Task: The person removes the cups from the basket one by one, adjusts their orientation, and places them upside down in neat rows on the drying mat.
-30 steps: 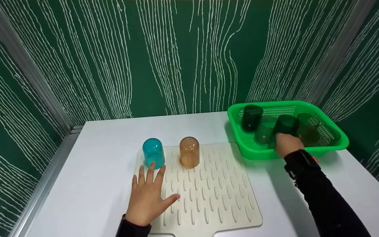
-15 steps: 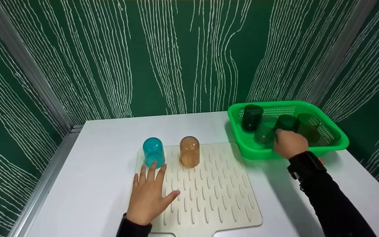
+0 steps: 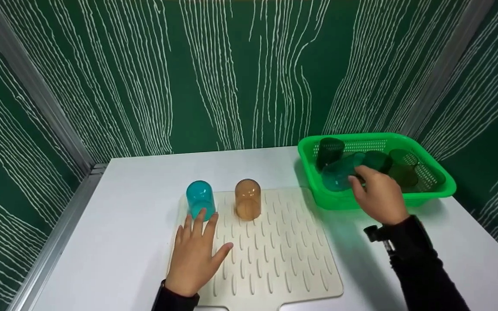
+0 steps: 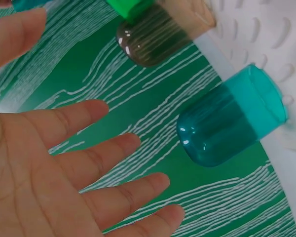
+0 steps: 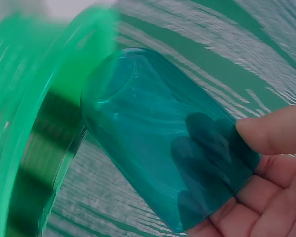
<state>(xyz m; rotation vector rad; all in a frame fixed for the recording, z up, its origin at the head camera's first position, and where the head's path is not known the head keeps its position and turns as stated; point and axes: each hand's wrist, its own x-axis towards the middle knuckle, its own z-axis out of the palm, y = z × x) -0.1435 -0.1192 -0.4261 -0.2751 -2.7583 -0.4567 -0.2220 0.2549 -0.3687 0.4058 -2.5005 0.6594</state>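
My right hand [image 3: 381,196] pinches a translucent teal cup [image 5: 158,133] near its open rim, thumb on one side and fingers on the other. In the head view that cup lies tilted over the left part of the green basket [image 3: 318,196], its closed end pointing left. Fingers spread and straight, my left hand [image 3: 195,259] hovers over the left side of the cream ridged mat [image 3: 275,259]. Just beyond its fingertips, a blue cup [image 3: 200,198] stands upside down on the mat; the left wrist view shows them apart. Beside it an amber cup [image 3: 247,199] is also upside down.
Inside the basket are more cups: a dark one [image 3: 330,151] at the back left, another dark one [image 3: 378,160] beyond my right hand, and a brownish one [image 3: 404,172] at the right. Green patterned panels [image 3: 249,77] enclose the white table [image 3: 115,242].
My right hand, earlier low at the basket's front, has turned and brought the teal cup into a tilt with its closed end leftward. The left hand and the mat's two cups stay put.
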